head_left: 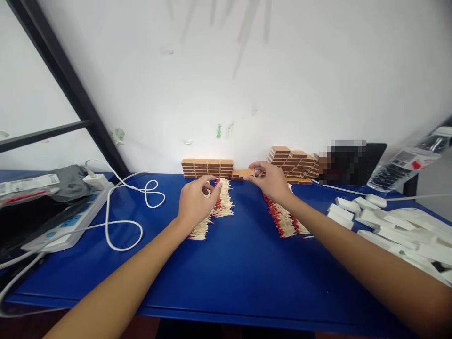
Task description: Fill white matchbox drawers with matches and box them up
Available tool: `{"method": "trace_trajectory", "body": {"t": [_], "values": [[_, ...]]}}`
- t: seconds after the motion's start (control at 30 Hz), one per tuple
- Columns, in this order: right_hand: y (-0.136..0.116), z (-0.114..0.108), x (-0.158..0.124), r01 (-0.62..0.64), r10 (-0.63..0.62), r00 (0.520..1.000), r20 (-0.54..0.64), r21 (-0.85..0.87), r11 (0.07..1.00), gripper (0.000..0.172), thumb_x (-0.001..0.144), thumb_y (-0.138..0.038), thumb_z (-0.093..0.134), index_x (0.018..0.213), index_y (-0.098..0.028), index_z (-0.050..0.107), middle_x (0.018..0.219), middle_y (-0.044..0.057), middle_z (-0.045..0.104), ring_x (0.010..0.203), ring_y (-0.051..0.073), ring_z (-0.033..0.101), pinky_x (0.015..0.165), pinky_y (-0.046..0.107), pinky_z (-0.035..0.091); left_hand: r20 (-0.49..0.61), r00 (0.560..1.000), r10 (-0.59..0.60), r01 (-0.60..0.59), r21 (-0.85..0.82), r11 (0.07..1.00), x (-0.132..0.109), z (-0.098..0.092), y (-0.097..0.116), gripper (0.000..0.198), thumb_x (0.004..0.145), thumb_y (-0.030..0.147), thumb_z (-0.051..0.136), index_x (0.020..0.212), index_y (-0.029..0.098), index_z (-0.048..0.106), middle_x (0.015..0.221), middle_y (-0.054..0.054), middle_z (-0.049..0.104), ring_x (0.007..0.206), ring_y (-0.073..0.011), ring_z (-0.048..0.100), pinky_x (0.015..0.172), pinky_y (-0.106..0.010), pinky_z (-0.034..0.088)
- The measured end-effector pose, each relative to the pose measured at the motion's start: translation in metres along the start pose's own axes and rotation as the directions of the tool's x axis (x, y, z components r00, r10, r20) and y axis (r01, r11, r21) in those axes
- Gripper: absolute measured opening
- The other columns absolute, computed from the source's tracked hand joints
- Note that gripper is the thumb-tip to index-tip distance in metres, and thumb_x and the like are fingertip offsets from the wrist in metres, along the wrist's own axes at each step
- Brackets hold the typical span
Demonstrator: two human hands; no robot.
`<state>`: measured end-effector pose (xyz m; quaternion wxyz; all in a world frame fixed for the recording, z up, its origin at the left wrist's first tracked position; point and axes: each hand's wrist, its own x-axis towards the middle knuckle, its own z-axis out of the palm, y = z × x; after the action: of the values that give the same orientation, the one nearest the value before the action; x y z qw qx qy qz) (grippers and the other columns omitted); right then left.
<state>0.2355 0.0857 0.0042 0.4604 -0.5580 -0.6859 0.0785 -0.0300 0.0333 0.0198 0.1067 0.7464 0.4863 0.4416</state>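
Note:
My right hand is closed, thumb and fingers pinching one end of a matchbox sleeve with an orange top. The box lies low between two stacks, by the right end of the neat matchbox stack. To the right of that hand rises a stepped matchbox stack. My left hand hovers over the left pile of red-tipped matches, its fingers curved, thumb and forefinger a little apart, with nothing visible between them. Under my right forearm lies another pile of matches.
White matchbox trays lie heaped on the right of the blue table. Behind them are a plastic bottle and a dark flat device. On the left are a power strip, a looped white cable and a grey bag.

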Motion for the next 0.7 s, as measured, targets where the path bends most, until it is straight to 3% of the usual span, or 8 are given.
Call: {"method": "trace_trajectory", "body": {"t": [0.23,0.47,0.7], "values": [[0.019,0.037,0.025,-0.083,0.083,0.996,0.023,-0.002,0.997,0.042,0.077,-0.048,0.087,0.102,-0.016,0.075,0.080,0.005,0.071,0.082,0.025,0.068,0.082,0.041,0.056,-0.010,1.000,0.024,-0.023,0.084,0.996,0.003,0.001,-0.009,0.022,0.097,0.033,0.068,0.114,0.021,0.076,0.083,-0.002,0.080,0.078,-0.0219,0.073,0.079,-0.033,0.051],[0.035,0.044,0.028,-0.046,0.047,0.998,0.036,-0.032,0.998,0.030,0.081,-0.034,0.085,0.101,-0.015,0.074,0.107,0.012,0.071,0.083,0.023,0.069,0.083,0.042,0.058,0.016,0.998,0.056,-0.058,0.099,0.993,0.000,0.002,-0.006,0.019,0.099,0.032,0.066,0.110,0.020,0.077,0.082,-0.004,0.079,0.078,-0.0230,0.071,0.079,-0.034,0.050],[0.034,0.045,0.033,-0.004,0.007,0.999,0.036,-0.073,0.997,0.025,0.082,-0.031,0.084,0.098,-0.015,0.072,0.105,0.010,0.068,0.082,0.022,0.067,0.090,0.044,0.056,-0.002,0.999,0.044,-0.044,0.113,0.993,0.003,0.000,-0.011,0.021,0.098,0.031,0.066,0.111,0.020,0.077,0.083,-0.003,0.080,0.078,-0.0223,0.073,0.079,-0.034,0.051]]}}
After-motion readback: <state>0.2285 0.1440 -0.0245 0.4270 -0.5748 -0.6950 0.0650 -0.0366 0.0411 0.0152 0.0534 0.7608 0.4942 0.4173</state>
